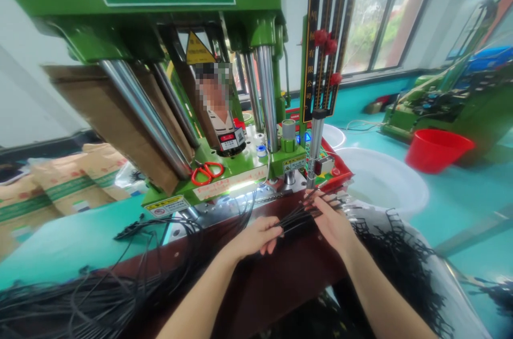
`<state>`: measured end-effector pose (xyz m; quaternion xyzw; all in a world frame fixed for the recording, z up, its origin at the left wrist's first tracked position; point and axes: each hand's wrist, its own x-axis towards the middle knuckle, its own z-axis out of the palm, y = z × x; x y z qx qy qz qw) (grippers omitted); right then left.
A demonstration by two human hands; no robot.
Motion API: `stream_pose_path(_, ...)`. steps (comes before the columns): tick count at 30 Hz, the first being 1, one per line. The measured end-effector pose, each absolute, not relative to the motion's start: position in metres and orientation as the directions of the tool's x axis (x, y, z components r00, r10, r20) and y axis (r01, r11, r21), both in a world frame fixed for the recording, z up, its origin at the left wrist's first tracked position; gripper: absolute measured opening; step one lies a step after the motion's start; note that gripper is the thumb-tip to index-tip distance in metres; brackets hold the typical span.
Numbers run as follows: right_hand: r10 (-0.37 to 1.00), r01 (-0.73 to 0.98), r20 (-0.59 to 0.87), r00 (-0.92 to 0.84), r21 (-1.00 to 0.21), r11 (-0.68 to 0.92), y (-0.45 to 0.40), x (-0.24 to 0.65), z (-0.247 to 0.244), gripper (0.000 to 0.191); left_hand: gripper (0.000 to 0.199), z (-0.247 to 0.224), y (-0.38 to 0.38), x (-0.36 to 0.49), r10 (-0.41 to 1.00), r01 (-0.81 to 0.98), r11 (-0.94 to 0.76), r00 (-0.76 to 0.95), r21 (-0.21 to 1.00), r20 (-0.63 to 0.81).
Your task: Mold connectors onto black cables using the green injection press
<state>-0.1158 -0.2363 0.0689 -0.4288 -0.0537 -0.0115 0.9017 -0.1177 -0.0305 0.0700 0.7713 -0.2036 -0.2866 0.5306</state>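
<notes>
A bundle of thin black cables stretches between my two hands above a dark red board. My left hand has its fingers closed round the bundle's left part. Nearer the bundle's right end, my right hand grips it between thumb and fingers. More black cables lie loose in a heap across the left of the board. At the right, a dark mass of black branched pieces lies beside my right forearm.
A green press machine with steel columns stands right behind the board. Red-handled scissors rest on its bed. To the right are a large white basin and a red bucket. Paper sacks stand at the left.
</notes>
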Motion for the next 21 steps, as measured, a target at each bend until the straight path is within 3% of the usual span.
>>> stream_pose_path(7,0.395,-0.002,0.188,0.899,-0.901,0.433,-0.229,-0.119,0.085,0.017,0.044,0.073,-0.022,-0.151,-0.784,0.206,-0.351,0.468,0.913,-0.407)
stream_pose_path(11,0.648,-0.087,0.091,0.756,-0.968,0.237,-0.207,-0.137,0.079,0.024,0.039,0.071,-0.017,-0.176,-0.872,0.213,-0.417,0.182,0.884,-0.455)
stream_pose_path(12,0.680,-0.126,0.047,0.732,-0.971,0.202,-0.201,-0.144,0.075,0.023,0.037,0.068,-0.020,-0.184,-0.883,0.226,-0.373,0.210,0.900,-0.419)
stream_pose_path(14,0.702,-0.216,-0.068,0.709,-0.969,0.123,-0.190,-0.157,0.066,0.020,0.036,0.062,-0.034,-0.198,-0.845,0.340,-0.163,0.436,0.926,-0.309)
stream_pose_path(17,0.655,-0.363,-0.249,0.714,-0.931,0.042,-0.181,-0.169,0.055,0.019,0.036,0.053,-0.066,-0.215,-0.471,0.468,0.324,0.833,0.822,-0.288)
stream_pose_path(19,0.614,-0.397,-0.239,0.752,-0.908,0.133,-0.182,-0.166,0.055,0.023,0.037,0.050,-0.083,-0.221,-0.264,0.431,0.467,0.901,0.772,-0.344)
stream_pose_path(21,0.564,-0.351,-0.131,0.815,-0.887,0.301,-0.187,-0.156,0.061,0.032,0.037,0.051,-0.092,-0.224,-0.231,0.423,0.467,0.906,0.777,-0.355)
